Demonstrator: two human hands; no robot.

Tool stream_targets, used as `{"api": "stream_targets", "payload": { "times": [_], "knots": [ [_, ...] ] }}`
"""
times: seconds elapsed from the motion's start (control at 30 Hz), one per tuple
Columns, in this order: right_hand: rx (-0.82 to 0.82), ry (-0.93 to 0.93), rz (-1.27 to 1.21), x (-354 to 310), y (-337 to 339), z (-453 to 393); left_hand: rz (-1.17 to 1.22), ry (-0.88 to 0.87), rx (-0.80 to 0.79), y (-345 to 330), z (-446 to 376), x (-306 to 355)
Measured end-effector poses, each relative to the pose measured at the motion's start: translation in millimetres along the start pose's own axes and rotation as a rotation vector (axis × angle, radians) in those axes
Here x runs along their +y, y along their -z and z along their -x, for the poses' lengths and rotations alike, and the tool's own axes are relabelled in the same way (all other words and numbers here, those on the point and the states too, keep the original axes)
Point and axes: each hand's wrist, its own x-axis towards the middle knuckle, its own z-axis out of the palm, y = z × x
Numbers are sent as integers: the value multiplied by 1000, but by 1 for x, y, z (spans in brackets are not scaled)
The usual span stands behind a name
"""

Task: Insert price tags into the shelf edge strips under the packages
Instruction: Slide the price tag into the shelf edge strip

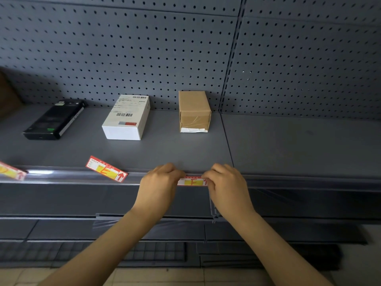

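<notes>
Head view looks down on a grey shelf (165,149) with a clear edge strip (61,176) running along its front. Both hands meet at that strip, directly in front of the brown cardboard box (194,111). The left hand (159,182) has its fingers curled over the left end of a red-and-yellow price tag (191,181), pinching it against the strip; the right hand (225,183) does the same at the tag's right end, fingers bent down over it. The tag lies level along the strip between the two hands (only its middle part shows, so whether it is fully seated in the channel I cannot tell).

Left of the brown box stands a white box (126,118) with barcodes on its top, and farther left again a black box (54,119). In front of the white box a second price tag (106,168), marked with an E and an arrow, lies tilted with its lower end on the strip. A third tag (11,171) lies at the picture's left edge, also on the strip, in front of and to the left of the black box. Behind the boxes rises a grey pegboard wall (144,48).
</notes>
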Motion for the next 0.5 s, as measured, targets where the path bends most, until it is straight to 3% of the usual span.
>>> {"api": "stream_targets", "payload": {
  "times": [0.5],
  "knots": [
    [-69,-34,-18,2,4,4,-38,-23,32,-3,0,7]
  ]
}}
